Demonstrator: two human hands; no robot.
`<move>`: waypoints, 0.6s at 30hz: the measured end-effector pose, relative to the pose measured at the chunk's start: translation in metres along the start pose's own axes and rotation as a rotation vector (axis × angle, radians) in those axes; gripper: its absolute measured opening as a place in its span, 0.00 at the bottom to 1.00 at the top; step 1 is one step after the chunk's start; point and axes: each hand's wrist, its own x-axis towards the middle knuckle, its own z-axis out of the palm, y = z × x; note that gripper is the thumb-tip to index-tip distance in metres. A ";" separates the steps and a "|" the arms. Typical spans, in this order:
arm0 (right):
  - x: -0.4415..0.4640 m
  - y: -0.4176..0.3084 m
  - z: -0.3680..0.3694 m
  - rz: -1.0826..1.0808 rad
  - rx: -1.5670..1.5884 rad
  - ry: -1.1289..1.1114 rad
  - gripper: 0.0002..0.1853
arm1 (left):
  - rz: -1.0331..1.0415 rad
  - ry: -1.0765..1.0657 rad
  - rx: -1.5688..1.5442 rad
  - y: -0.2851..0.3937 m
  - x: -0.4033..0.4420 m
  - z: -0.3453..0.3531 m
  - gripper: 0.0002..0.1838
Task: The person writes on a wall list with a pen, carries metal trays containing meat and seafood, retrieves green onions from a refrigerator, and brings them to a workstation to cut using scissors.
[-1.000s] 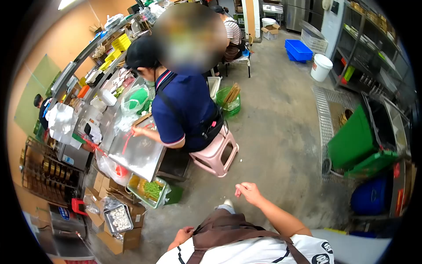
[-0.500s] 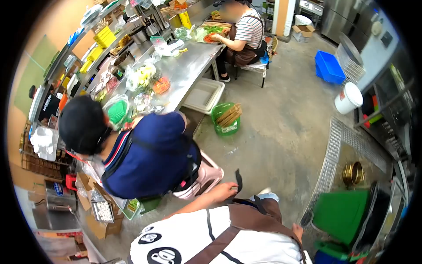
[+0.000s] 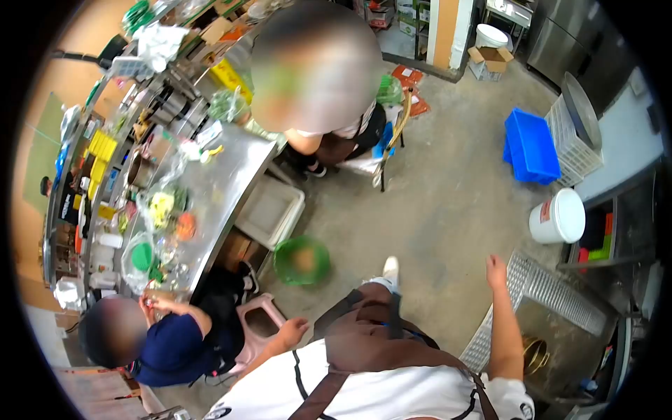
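Note:
My left hand (image 3: 292, 331) hangs low beside the pink plastic stool (image 3: 262, 313), fingers loosely bent, holding nothing I can see. On the other side, my right hand (image 3: 496, 271) is swung forward at the end of a stretched arm, fingers curled in with nothing visible in them. It is above the floor near the metal drain grating (image 3: 521, 280). The brown apron (image 3: 371, 336) covers my front, and one white shoe (image 3: 391, 270) shows ahead of it. A green basket (image 3: 301, 260) with blurred brownish contents stands on the floor ahead to the left.
A person in a navy shirt (image 3: 171, 350) sits at the steel table (image 3: 224, 171), which carries bagged vegetables. Farther on sits another person in an apron (image 3: 343, 143). To the right stand a white bucket (image 3: 558, 217), blue crates (image 3: 532, 147) and a brass-coloured pot (image 3: 535, 355). A white tub (image 3: 269, 210) sits under the table.
My view has moved forward past the navy-shirted person, bringing the green basket and the far seated person closer. My right arm has swung forward and up. The green bin has left view.

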 end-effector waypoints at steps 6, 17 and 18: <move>0.344 -0.203 0.009 -0.382 0.032 0.024 0.17 | -0.230 0.085 -0.144 0.040 0.148 0.026 0.16; 0.785 -0.466 0.196 -0.959 -0.217 -0.252 0.19 | -0.760 0.262 -0.552 0.241 0.299 0.008 0.17; 0.833 -0.502 0.224 -1.067 -0.243 -0.224 0.19 | -0.812 0.244 -0.553 0.270 0.324 -0.004 0.17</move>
